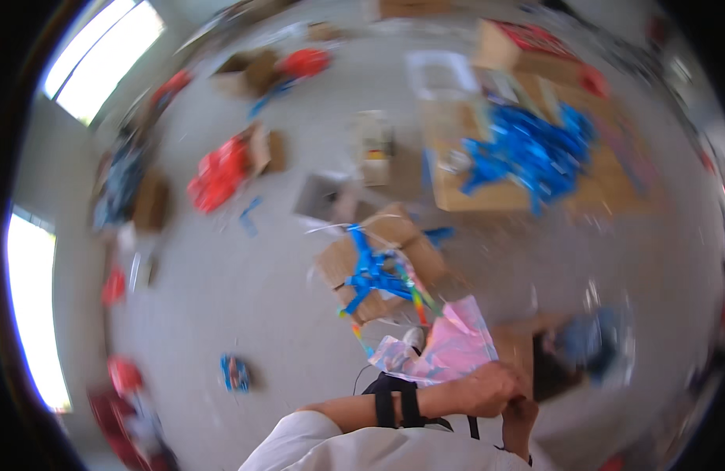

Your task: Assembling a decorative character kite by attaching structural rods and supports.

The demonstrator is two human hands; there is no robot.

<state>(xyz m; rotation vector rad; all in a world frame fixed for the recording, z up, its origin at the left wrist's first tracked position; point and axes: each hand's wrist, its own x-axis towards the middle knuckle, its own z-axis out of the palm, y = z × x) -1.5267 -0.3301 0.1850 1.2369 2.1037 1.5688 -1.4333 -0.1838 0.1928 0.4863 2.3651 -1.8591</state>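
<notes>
From the head camera, blurred by motion, your left hand [488,388] comes across your body from the lower left, forearm bare below a white sleeve [339,443], a black strap [394,404] around the wrist. Its grip is curled closed on the lower edge of a shiny pink and white iridescent bag [449,345], which stands up just above the knuckles. Your right hand [519,420] sits just beneath the left, touching it; whether its grip is closed on anything you cannot tell, since the left hand covers most of it. Beyond the bag, on the grey floor [244,298], an open cardboard box [382,263] holds blue strips [370,271]. Farther off, a cardboard sheet [527,169] carries a pile of blue pieces [535,149]. Red bundles [221,173] lie scattered to the left.
</notes>
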